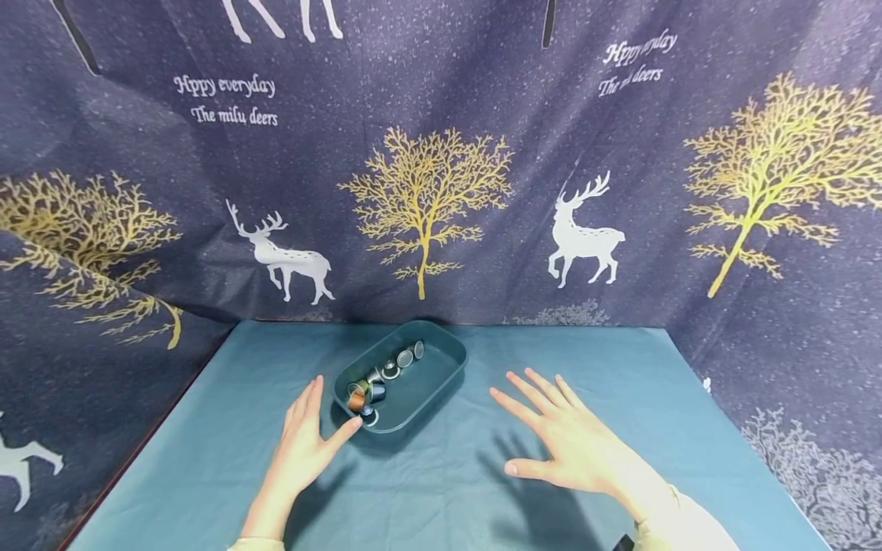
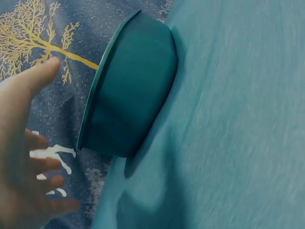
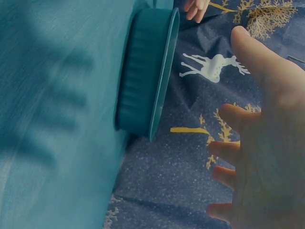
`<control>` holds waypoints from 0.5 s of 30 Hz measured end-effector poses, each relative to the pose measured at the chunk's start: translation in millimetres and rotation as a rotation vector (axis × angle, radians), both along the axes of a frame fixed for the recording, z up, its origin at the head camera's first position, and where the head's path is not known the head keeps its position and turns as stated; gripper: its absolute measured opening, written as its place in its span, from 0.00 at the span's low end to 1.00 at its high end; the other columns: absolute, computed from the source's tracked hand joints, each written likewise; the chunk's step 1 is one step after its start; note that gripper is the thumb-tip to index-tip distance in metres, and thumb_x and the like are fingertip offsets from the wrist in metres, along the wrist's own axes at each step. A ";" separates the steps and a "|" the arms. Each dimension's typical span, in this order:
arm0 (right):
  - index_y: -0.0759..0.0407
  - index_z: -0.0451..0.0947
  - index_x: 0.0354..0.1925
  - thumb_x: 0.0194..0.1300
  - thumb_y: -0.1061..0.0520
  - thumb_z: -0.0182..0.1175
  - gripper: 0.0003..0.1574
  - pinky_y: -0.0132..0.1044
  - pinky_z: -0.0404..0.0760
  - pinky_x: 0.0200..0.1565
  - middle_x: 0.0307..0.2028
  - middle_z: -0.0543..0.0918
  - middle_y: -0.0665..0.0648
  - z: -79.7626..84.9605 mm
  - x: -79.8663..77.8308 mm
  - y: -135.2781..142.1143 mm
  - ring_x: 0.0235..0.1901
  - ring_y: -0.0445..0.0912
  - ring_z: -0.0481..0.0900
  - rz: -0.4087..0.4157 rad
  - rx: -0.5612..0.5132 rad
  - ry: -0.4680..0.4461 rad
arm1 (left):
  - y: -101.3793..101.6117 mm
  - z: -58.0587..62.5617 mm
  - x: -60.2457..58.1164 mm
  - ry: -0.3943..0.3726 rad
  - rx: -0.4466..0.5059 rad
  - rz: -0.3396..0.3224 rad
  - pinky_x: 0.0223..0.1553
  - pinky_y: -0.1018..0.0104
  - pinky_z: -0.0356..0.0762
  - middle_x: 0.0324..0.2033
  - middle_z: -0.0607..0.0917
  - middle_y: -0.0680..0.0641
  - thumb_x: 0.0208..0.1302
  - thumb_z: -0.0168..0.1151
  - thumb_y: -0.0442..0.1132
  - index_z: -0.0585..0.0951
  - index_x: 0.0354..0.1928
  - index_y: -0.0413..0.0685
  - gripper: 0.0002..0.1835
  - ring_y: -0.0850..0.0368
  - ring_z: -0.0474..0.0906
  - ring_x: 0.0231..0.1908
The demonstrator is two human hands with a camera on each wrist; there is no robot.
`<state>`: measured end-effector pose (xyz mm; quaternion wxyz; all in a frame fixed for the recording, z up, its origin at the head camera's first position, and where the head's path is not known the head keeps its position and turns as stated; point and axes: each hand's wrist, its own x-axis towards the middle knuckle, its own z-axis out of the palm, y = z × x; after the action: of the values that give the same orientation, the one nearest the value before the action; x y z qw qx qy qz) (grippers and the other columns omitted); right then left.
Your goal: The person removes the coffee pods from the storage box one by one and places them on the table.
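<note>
A dark teal oblong tray (image 1: pixel 430 383) sits at the back of the table, turned at a slant. Several small coffee capsules lie along its left side, among them an orange capsule (image 1: pixel 355 402), a blue capsule (image 1: pixel 377 392) and a pale-lidded capsule (image 1: pixel 405 358). My left hand (image 1: pixel 302 451) hovers by the tray's near left corner, fingers straight and thumb spread; in the head view the thumb tip overlaps the rim. Well to the right of the tray, my right hand (image 1: pixel 572 440) hangs over the table with fingers spread, holding nothing. Both wrist views show only the tray's outer wall (image 2: pixel 128 90).
A teal cloth (image 1: pixel 441 497) covers the table, and shadows of both hands fall on it. Behind and at the sides hangs a dark blue curtain (image 1: pixel 441 92) printed with white deer and yellow trees. It meets the table's back edge just beyond the tray.
</note>
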<state>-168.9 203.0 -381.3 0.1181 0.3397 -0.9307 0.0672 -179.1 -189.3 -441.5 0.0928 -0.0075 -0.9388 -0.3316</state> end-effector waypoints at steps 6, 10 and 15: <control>0.34 0.51 0.77 0.60 0.19 0.50 0.54 0.66 0.57 0.70 0.77 0.56 0.52 1.4 -0.6 -2.3 0.77 0.57 0.54 0.007 0.014 0.030 | 6.1 -0.7 -0.7 -0.146 0.123 0.080 0.69 0.31 0.54 0.73 0.52 0.25 0.64 0.60 0.63 0.44 0.78 0.35 0.56 0.24 0.51 0.71; 0.34 0.51 0.77 0.60 0.19 0.50 0.54 0.66 0.57 0.70 0.77 0.56 0.52 1.7 -0.2 -3.2 0.77 0.57 0.53 0.009 0.016 0.027 | 11.8 -2.3 -0.9 -0.172 0.153 0.110 0.68 0.33 0.58 0.71 0.57 0.24 0.64 0.60 0.62 0.46 0.76 0.31 0.56 0.25 0.55 0.70; 0.36 0.52 0.77 0.60 0.19 0.50 0.54 0.66 0.57 0.70 0.77 0.56 0.52 1.0 -0.5 -2.6 0.77 0.56 0.53 0.008 0.018 0.029 | 17.1 -7.3 -1.0 -0.172 0.174 0.145 0.65 0.36 0.64 0.66 0.65 0.26 0.64 0.61 0.61 0.49 0.75 0.29 0.54 0.30 0.64 0.65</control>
<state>-169.4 200.4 -380.3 0.1281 0.3455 -0.9280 0.0542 -180.1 -172.2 -448.8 0.0360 0.0968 -0.9091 -0.4035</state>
